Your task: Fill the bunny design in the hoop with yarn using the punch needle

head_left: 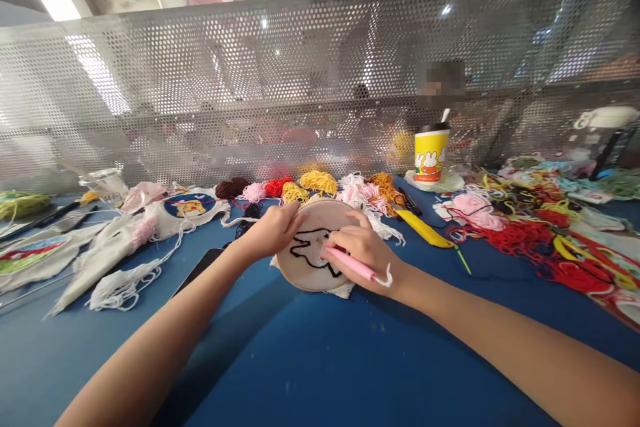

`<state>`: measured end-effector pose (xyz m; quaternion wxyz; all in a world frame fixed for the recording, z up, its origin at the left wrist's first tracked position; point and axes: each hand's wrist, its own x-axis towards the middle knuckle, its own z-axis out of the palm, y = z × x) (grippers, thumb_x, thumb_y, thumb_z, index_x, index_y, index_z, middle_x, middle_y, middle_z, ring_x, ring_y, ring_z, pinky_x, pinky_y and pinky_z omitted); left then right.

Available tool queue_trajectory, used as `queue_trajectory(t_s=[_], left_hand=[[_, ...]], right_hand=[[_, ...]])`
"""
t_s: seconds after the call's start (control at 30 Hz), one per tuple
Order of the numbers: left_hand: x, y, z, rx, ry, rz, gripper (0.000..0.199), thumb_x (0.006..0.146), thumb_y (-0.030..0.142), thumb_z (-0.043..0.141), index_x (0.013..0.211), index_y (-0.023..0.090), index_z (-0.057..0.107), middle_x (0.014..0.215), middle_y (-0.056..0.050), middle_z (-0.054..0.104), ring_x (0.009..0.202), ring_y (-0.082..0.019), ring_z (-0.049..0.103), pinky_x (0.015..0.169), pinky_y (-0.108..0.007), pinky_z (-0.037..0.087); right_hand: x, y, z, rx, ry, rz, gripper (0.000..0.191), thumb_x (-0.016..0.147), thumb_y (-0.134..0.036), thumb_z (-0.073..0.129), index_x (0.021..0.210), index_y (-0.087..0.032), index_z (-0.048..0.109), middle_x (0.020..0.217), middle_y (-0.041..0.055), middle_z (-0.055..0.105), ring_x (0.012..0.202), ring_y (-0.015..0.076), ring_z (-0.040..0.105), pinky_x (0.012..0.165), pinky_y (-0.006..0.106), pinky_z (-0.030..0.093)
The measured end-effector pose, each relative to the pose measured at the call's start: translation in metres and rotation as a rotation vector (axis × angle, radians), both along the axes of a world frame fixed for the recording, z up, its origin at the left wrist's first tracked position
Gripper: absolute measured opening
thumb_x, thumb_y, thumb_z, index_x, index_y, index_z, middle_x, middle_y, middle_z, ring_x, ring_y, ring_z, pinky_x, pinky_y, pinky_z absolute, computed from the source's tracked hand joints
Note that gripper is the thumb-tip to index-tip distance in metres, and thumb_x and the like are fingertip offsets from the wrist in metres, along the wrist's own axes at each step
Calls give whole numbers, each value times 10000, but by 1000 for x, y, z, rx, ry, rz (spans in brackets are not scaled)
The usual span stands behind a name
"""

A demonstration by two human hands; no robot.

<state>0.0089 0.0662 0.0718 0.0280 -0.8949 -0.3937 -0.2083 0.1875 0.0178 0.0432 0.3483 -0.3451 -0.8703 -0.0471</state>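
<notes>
- Two bare hands work on one round embroidery hoop (pixel 314 247), which lies on the blue counter (pixel 320 360) just in front of the person, near the middle of the view.
- One left hand (pixel 273 230) grips the hoop's left rim, its fingers curled tight over the edge.
- One right hand (pixel 363 250) holds one pink punch needle (pixel 350 264), fingers clamped on it like a pen; the tip touches the cloth stretched in the hoop.
- One black yarn outline (pixel 313 245) shows on that cloth; its exact shape is hard to tell.
- One white yarn strand (pixel 386 278) loops from the needle's rear end by the wrist.
- One yellow cup (pixel 431 155) with a rabbit print and a dark lid stands on the far side of the counter, right of the hoop.
- One yellow comb-like tool (pixel 424 228) lies just right of the hoop.
- Several small yarn bundles (pixel 317 182) sit in a row behind the hoop: brown, pink, red, yellow, white and orange.
- One large tangle of red, pink and yellow yarn (pixel 525 227) spreads over the right part of the counter.
- One finished patch (pixel 190 205), blue with a yellow figure, lies to the left among white cloth pieces (pixel 115 247).
- One perforated metal screen (pixel 300 80) closes off the counter's far edge; blurred shapes show behind it, under a concrete ceiling.
</notes>
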Motion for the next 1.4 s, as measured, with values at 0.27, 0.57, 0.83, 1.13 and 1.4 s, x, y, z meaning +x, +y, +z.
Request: queue_trajectory(t_s=[0.27, 0.57, 0.83, 1.13, 1.4], left_hand=[[-1, 1, -1, 26, 14, -3, 236, 843, 283, 271, 666, 186, 394, 514, 31, 410, 472, -127, 423, 470, -241, 281], [0, -1, 0, 59, 47, -8, 232, 845, 276, 268, 675, 182, 394, 519, 18, 436, 466, -136, 435, 461, -243, 280], [5, -13, 8, 91, 94, -49, 210, 841, 255, 273, 704, 173, 409, 535, 1, 475, 479, -146, 463, 465, -244, 294], [7, -17, 11, 97, 103, -52, 190, 835, 254, 299, 706, 175, 414, 522, 8, 478, 470, -142, 461, 455, -241, 280], [3, -6, 4, 68, 69, -6, 220, 838, 269, 278, 698, 177, 419, 540, 4, 478, 484, -141, 458, 470, -242, 294]], right_hand=[[2, -7, 16, -122, -33, -10, 87, 712, -109, 418, 711, -165, 484, 651, -1, 604, 576, 104, 522, 745, 282, 353], [2, -12, 14, -58, -139, 74, 114, 739, -146, 401, 629, -163, 425, 531, -32, 484, 516, 86, 446, 734, 315, 289], [3, -19, 28, -116, -88, -39, 170, 752, -161, 429, 590, -172, 381, 535, -14, 463, 541, 102, 443, 527, 208, 318], [-2, -4, 0, 126, -200, 52, 182, 782, -149, 371, 635, -152, 478, 567, 40, 508, 589, 152, 458, 619, 279, 354], [-2, 8, -13, 145, -126, 76, 127, 748, -115, 373, 666, -142, 466, 583, 52, 508, 600, 159, 459, 672, 317, 379]])
